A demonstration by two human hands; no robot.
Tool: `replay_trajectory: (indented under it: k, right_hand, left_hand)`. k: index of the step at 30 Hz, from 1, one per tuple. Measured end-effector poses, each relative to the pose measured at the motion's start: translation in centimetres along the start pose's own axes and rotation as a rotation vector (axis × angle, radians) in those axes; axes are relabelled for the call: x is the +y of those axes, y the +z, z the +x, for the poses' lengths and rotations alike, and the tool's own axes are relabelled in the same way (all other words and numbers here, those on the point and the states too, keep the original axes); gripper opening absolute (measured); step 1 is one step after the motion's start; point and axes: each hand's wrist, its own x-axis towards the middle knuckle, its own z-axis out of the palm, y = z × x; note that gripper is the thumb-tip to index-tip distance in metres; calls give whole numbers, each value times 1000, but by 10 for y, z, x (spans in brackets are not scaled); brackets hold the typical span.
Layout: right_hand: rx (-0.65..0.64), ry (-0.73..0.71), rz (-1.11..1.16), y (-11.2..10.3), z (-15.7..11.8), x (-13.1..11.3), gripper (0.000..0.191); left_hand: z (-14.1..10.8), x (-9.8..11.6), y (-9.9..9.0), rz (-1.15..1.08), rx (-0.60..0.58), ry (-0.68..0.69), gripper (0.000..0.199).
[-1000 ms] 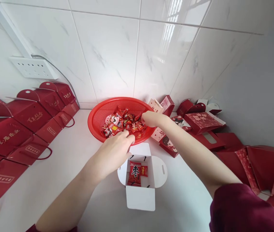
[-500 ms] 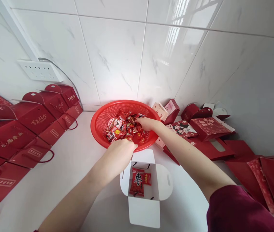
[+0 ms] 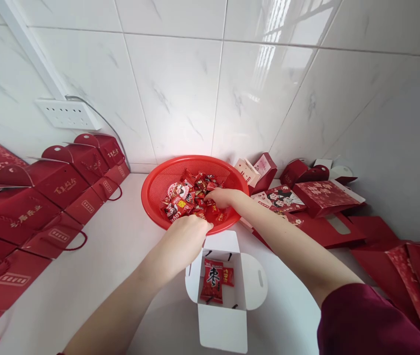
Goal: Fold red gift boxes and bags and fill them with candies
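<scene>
Since open box [image 3: 223, 328] is set just below basket [image 3: 155, 191], lower centre, packets [image 3: 177, 209] are presumably kept handy for left hand [image 3: 187, 237] and right hand [image 3: 220, 198], held apart, grips cannot be told

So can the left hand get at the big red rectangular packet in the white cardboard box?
Probably yes: the left hand is near, and the white box has its flaps spread, leaving the red packet mostly uncovered.

On the surface [image 3: 113, 246], the open box [image 3: 223, 325] is placed at 6 o'clock of the basket [image 3: 195, 160]; loose packets [image 3: 178, 207] are held in the basket, two packets [image 3: 212, 283] in the box. Handled cartons [image 3: 63, 185] are lined up at 9 o'clock, assorted cartons [image 3: 324, 195] at 3.
</scene>
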Motion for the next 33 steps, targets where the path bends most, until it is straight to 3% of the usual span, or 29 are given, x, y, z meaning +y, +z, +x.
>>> replay_trajectory:
  k: [6,15,23,28,33]
  right_hand:
    - [-68,2,-33,1,2,5,32]
    - [-56,198,-79,0,0,2,34]
    - [17,134,15,-4,-11,-1,30]
    - [173,146,122,-14,-24,-8,30]
    - [475,98,318,-22,-75,-27,33]
  left_hand:
    - [1,-5,2,52,4,49,24]
    - [1,-4,1,31,4,56,24]
    - [1,-7,5,-11,52,86,23]
    - [0,-9,5,-2,73,98,23]
    - [-1,-13,-4,-124,93,78,29]
